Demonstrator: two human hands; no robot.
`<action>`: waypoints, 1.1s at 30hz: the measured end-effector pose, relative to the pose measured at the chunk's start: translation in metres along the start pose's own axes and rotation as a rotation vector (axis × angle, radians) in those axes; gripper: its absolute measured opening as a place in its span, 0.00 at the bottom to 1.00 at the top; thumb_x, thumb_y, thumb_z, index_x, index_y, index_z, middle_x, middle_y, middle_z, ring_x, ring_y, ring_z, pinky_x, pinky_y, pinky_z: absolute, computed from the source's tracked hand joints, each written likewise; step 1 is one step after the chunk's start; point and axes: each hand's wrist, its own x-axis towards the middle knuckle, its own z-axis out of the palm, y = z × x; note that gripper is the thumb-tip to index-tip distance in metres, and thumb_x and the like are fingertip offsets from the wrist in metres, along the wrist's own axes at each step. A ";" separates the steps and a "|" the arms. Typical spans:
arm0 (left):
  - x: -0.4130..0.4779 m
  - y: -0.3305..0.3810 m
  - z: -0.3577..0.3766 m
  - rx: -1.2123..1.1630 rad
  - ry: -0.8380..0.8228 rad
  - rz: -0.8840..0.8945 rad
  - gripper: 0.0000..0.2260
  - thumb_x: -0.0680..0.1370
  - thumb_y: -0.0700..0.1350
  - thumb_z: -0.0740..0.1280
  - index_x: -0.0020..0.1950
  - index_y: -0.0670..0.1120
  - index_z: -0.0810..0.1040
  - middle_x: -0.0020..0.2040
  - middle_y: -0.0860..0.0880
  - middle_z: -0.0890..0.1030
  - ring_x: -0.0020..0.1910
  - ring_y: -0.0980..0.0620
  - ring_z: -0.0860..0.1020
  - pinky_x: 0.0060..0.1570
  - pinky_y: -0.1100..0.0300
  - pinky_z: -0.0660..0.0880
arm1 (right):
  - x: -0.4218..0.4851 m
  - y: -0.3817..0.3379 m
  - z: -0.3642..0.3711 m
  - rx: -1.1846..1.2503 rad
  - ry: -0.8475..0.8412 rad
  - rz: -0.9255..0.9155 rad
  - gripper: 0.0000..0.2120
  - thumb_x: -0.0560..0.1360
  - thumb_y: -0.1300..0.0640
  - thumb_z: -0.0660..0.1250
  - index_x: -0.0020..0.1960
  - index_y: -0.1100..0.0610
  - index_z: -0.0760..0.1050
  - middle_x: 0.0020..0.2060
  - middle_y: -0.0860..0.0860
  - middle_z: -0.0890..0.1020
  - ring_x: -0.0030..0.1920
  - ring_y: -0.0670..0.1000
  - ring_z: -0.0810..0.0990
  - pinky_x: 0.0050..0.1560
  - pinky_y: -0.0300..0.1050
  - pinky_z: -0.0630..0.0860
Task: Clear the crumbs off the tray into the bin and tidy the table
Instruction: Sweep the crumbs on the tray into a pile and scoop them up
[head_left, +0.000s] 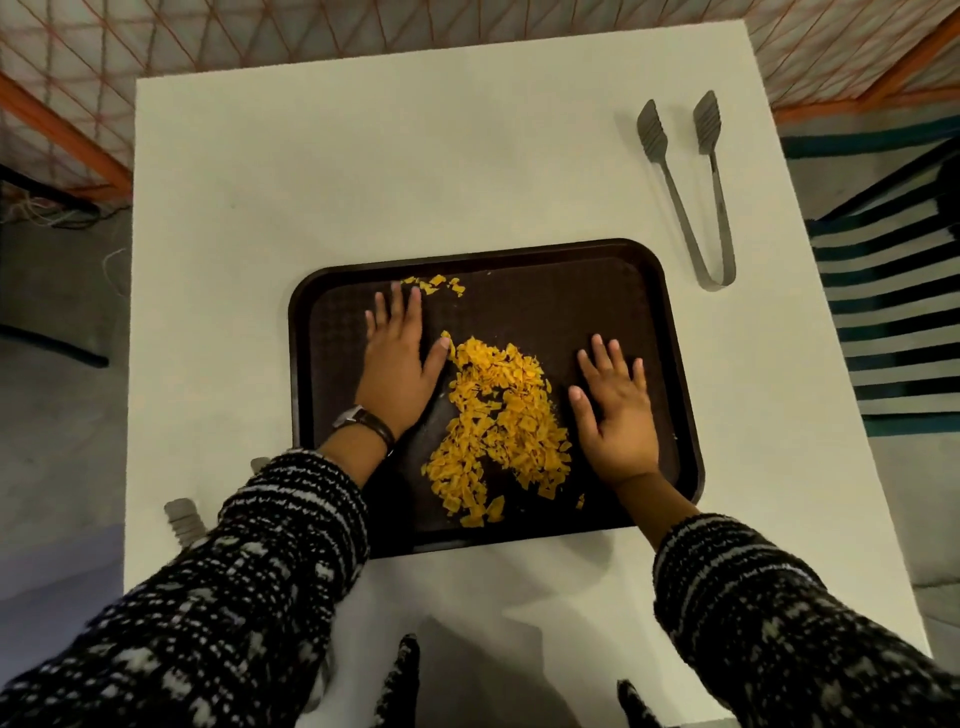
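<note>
The crumbs (496, 423), bright yellow flakes, lie heaped in the middle of the dark brown tray (670, 332), and the heap sits directly between the two hands. The left hand (400, 364) rests flat on the tray at the heap's left side, its thumb touching the upper edge of the pile; the right hand (615, 415) rests flat at the heap's right side, just beside the flakes. Neither grip is closed on anything: the fingers of both are spread open, palms down on the tray. The heap runs long from far to near, slightly slanted, so the hands flank its long sides, about equally near to it. A small stray cluster (436, 284) lies apart by the tray's far left rim, just beyond the left fingertips, so the left hand is nearer to that; a few loose flakes lie by the near right edge of the heap.

The tray lies on a white bench (363, 156), its long side across the person's front. Metal tongs (696, 197) lie well apart on the bench, beyond the tray's far right corner, their arms sprung open. No bin shows in this view. Around the bench are orange netting (311, 31) at the far side, a grey floor at the left, and a chair with striped strapping (893, 291) at the right.
</note>
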 end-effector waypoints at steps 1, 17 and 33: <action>0.008 0.005 0.002 0.002 0.005 -0.041 0.30 0.80 0.55 0.52 0.76 0.43 0.46 0.77 0.41 0.46 0.76 0.43 0.41 0.74 0.51 0.38 | 0.000 0.000 0.000 -0.001 0.004 0.003 0.26 0.77 0.45 0.53 0.70 0.58 0.68 0.72 0.55 0.64 0.75 0.52 0.56 0.75 0.51 0.46; 0.010 0.029 0.000 -0.179 0.022 0.292 0.22 0.80 0.50 0.52 0.70 0.40 0.66 0.70 0.42 0.70 0.72 0.51 0.63 0.72 0.65 0.48 | -0.003 -0.002 -0.001 -0.057 -0.019 0.026 0.35 0.76 0.35 0.47 0.71 0.58 0.65 0.73 0.54 0.62 0.75 0.50 0.53 0.75 0.55 0.47; 0.038 0.021 -0.003 0.080 -0.286 0.574 0.31 0.76 0.59 0.49 0.73 0.42 0.60 0.74 0.44 0.62 0.74 0.52 0.58 0.73 0.58 0.54 | 0.001 0.000 -0.001 -0.049 -0.036 0.020 0.35 0.75 0.35 0.51 0.71 0.58 0.65 0.74 0.55 0.62 0.75 0.52 0.53 0.76 0.51 0.44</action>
